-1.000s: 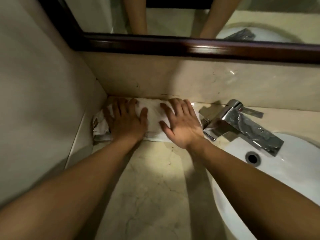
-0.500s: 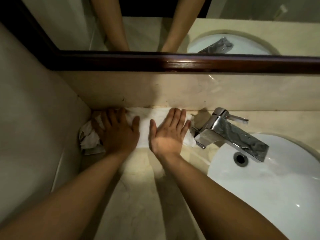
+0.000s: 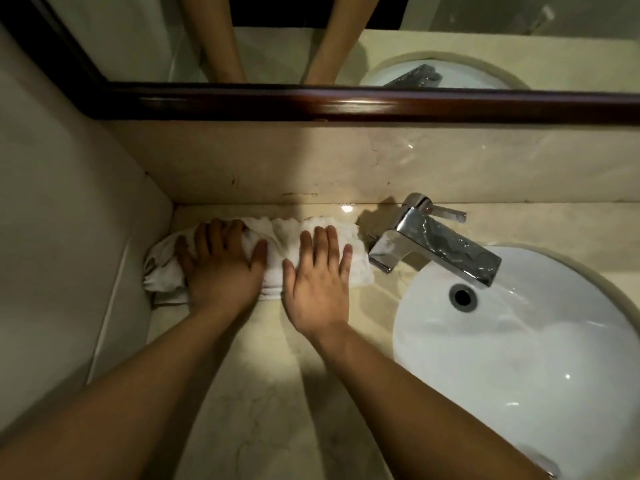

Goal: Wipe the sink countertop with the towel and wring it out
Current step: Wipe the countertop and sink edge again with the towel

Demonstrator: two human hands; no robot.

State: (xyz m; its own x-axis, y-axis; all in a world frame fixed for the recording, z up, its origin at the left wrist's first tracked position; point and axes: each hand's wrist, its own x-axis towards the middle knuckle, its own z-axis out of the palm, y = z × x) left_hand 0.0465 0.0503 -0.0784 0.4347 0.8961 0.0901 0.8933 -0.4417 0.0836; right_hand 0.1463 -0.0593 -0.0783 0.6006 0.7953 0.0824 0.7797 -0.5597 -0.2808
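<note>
Pressing towel point(image 3: 289, 233) to worktop point(image 3: 249, 410), left hand point(image 3: 221, 271) and right hand point(image 3: 318, 282) flat, gripping nothing. Soft, likely sodden; best gathered by its ends.

Two hands, left hand point(image 3: 221, 268) and right hand point(image 3: 317, 278), one towel point(image 3: 277, 244), one faucet point(image 3: 433, 244), one sink point(image 3: 519, 358), one mirror point(image 3: 346, 102)

white towel point(image 3: 287, 247), bunched, on beige countertop point(image 3: 263, 393)

under the left hand point(image 3: 221, 271) and right hand point(image 3: 317, 285) the towel point(image 3: 287, 237) is nubby white cloth; the countertop point(image 3: 263, 410) around them is glossy veined stone; right of them, the faucet point(image 3: 443, 244) is polished metal, the sink point(image 3: 519, 358) glossy.
</note>
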